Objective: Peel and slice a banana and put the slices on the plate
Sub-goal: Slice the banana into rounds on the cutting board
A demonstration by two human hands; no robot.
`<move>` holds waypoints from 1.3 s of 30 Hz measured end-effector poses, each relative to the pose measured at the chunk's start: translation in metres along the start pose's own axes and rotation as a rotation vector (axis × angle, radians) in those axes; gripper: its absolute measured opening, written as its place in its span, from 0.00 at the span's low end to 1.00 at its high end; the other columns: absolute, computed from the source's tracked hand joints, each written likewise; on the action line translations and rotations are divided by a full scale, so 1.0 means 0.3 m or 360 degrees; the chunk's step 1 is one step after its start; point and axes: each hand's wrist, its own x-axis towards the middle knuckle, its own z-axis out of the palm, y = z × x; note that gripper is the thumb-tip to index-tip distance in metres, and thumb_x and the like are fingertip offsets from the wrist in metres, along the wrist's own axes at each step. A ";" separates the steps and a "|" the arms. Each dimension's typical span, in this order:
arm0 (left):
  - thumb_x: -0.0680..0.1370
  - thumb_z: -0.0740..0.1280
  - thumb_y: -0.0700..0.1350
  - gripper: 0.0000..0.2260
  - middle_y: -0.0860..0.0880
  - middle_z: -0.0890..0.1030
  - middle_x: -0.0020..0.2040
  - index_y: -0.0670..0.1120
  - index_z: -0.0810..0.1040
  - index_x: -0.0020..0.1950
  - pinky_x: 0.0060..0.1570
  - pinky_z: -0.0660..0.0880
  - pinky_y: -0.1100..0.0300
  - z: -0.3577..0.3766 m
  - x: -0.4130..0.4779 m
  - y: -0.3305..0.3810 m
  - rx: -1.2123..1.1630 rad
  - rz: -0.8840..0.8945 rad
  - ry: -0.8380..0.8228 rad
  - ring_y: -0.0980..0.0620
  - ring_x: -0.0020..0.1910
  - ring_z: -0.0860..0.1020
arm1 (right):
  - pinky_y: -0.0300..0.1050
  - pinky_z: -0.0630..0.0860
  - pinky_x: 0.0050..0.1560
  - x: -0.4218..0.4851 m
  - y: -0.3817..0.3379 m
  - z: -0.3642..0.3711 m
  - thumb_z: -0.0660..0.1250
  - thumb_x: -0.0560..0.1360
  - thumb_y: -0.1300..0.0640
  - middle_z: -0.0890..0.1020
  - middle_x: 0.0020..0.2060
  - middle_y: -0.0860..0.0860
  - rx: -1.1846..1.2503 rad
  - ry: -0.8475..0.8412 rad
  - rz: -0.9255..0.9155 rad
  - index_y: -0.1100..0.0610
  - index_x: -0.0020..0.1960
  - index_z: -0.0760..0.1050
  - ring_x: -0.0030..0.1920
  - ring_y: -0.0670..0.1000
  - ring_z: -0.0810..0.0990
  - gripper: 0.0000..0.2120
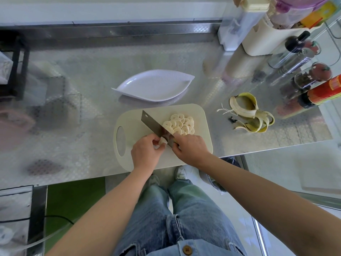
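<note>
A cream cutting board [199, 115] lies at the counter's front edge. On it sits a pile of several banana slices [181, 124]. My right hand [190, 146] grips the handle of a cleaver [151, 122], whose blade points up-left across the board beside the pile. My left hand [145, 152] pinches the last small banana stub [163, 141] right against the blade. A white leaf-shaped plate [156, 85] stands just behind the board with nothing on it.
The banana peel [249, 113] lies on the steel counter right of the board. Bottles and spice jars [302, 74] crowd the right back, with a white holder [262, 39] behind them. A black rack [14, 71] stands at far left.
</note>
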 end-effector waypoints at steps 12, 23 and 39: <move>0.72 0.72 0.56 0.12 0.52 0.83 0.42 0.48 0.81 0.45 0.36 0.72 0.60 0.000 0.003 -0.002 0.0030 0.0056 0.0021 0.51 0.41 0.80 | 0.44 0.63 0.31 -0.009 0.002 -0.065 0.58 0.78 0.52 0.69 0.27 0.51 0.0039 0.0172 -0.0051 0.54 0.42 0.65 0.27 0.57 0.67 0.08; 0.72 0.72 0.55 0.10 0.52 0.83 0.41 0.49 0.81 0.44 0.37 0.74 0.58 0.000 0.000 -0.004 -0.0022 0.0013 0.0012 0.51 0.40 0.80 | 0.43 0.59 0.32 -0.018 0.004 -0.047 0.54 0.78 0.54 0.68 0.29 0.50 -0.0041 0.0021 -0.0097 0.55 0.44 0.64 0.29 0.55 0.67 0.06; 0.73 0.72 0.55 0.10 0.54 0.83 0.40 0.49 0.81 0.43 0.35 0.71 0.61 -0.003 0.001 0.001 -0.0036 0.0033 0.0028 0.53 0.39 0.80 | 0.44 0.63 0.33 -0.010 0.006 -0.066 0.56 0.78 0.52 0.66 0.26 0.49 0.0049 0.0135 -0.0043 0.53 0.41 0.61 0.28 0.57 0.66 0.09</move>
